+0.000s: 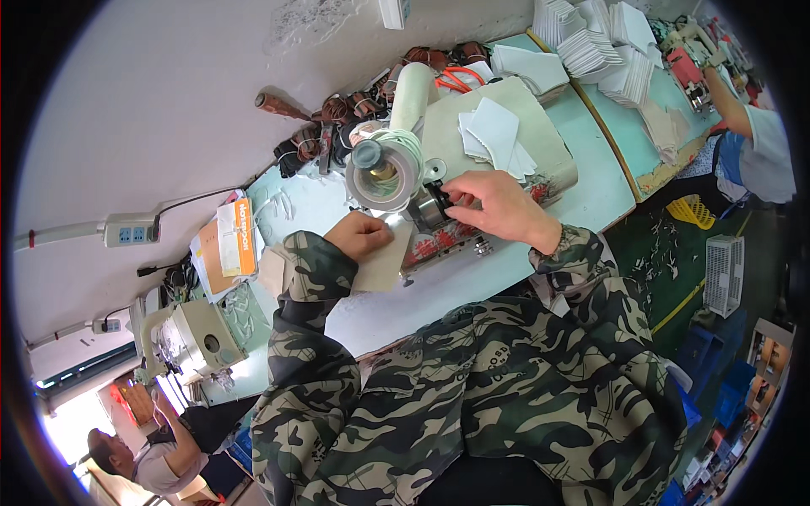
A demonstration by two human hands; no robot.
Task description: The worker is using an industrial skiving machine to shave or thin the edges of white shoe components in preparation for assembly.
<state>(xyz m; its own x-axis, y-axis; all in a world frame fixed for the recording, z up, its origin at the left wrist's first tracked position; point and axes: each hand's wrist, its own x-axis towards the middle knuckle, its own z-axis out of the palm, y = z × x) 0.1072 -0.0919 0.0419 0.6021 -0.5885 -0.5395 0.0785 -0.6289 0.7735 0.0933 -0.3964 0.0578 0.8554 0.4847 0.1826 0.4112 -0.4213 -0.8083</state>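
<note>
Fingers (467,181) of the right hand (506,208) pinch a small black knob (442,197) beside a shiny cylinder (429,214). The left hand (359,234) is curled over a flat, matte tan sheet (381,266) at the machine's (544,139) front left; whether it grips the sheet cannot be told. The machine is smooth and cream, with a round grey ring (384,205). Angular white pieces (498,124) lie on top; brown strap bundles (336,110) line the pale table's (380,325) back.

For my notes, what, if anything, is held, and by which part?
The left hand is on the upper left of the beige sheet; the right hand touches a black machine fitting. Whether either grips is unclear.
</note>
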